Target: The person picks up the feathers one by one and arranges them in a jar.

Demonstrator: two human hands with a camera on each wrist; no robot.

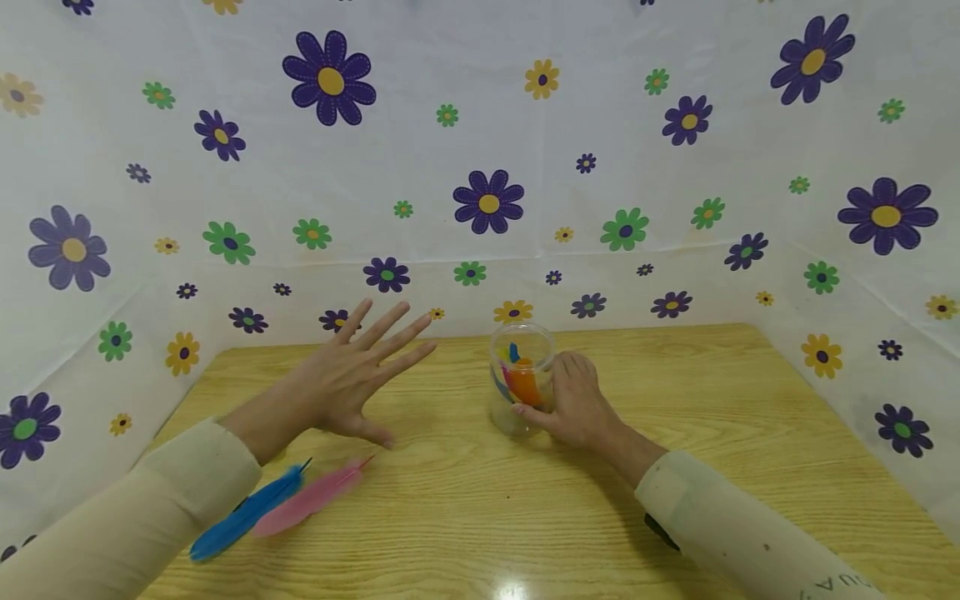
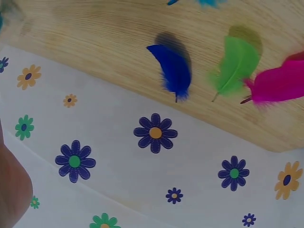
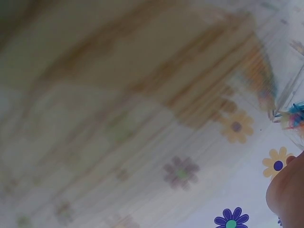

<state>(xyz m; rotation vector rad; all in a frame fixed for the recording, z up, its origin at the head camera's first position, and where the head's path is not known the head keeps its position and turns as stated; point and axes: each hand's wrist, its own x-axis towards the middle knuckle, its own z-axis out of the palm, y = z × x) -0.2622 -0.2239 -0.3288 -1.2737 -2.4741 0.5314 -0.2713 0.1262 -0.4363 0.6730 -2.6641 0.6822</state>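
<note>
White cloth printed with purple, green and yellow flowers [image 1: 420, 150] walls in the yellow wood-grain table [image 1: 465, 517], its far edge running behind both hands; wood stretches between them and spreads wide beyond the right hand [image 1: 581, 404]. And there's the clear, round, open-topped jar [image 1: 517, 422], upright in that right hand's grasp, thumb across its front, an orange feather [image 1: 523, 385] showing brightest inside! Left hand [image 1: 352, 379]: released, fingers fanned, back upward. Beside its forearm lie a long bright-blue feather [image 1: 247, 512] and a pale-pink feather [image 1: 311, 500]; the left wrist view catches a dark-blue feather [image 2: 174, 69], a green feather [image 2: 238, 61] and a magenta feather [image 2: 280, 83].
</note>
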